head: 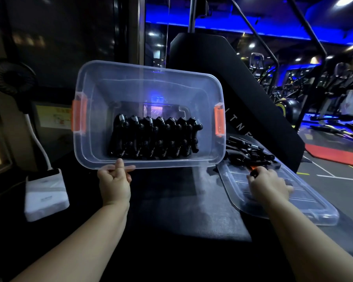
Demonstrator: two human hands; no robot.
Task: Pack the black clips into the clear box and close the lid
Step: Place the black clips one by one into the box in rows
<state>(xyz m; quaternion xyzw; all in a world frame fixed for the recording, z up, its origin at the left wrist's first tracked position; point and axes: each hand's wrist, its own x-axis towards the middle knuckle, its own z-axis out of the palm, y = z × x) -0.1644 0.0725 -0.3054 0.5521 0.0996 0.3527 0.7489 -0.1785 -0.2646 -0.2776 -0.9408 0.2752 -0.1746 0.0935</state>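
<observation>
With my left hand (114, 181) fingers pinching the tilted clear box (147, 68) by its near rim and my right hand (267, 185) fingers gripping a loose black clip (254, 172), any slip of that pinch would spill the packed clips (155, 137).

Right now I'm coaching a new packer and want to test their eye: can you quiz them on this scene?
1. True or false: the lid lies off the clear box, to its right.
2. The left grip holds: A) the box's near rim B) the lid C) nothing.
3. Fill in: the box's end latches are coloured ___.
Key: 1 true; 2 A; 3 orange.
</observation>
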